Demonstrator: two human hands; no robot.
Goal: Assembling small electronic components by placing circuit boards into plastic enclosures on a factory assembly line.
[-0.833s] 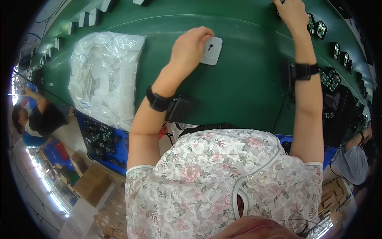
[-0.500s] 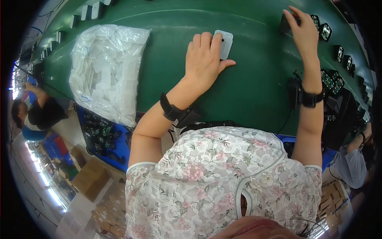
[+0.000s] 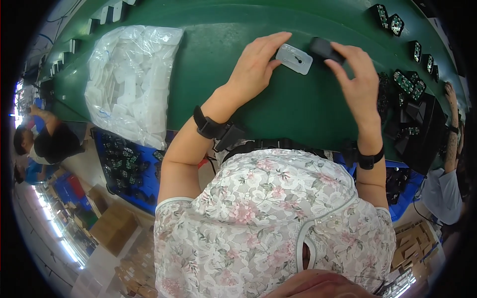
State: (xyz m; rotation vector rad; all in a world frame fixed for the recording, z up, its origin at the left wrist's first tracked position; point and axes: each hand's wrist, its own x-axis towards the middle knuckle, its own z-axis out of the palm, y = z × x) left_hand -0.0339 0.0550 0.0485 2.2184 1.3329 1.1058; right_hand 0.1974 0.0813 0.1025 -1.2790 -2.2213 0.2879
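- The left hand point(image 3: 256, 67) lies flat and open on the green tabletop point(image 3: 208, 44), fingertips touching the near end of a white plastic plate point(image 3: 294, 58).
- The plate lies at about two o'clock from that hand, long axis running ten to four.
- The right hand point(image 3: 355, 74) pinches a small black block point(image 3: 323, 48), just beside the plate's far end at three o'clock.
- The left hand is the nearer to the plate.

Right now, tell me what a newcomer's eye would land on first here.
First, the two bare hands meeting at the top middle of the green belt: the left hand rests its fingers against a small white plastic case, while the right hand holds a small black part just beside it. Next, the big clear bag of white parts lying on the belt's left.
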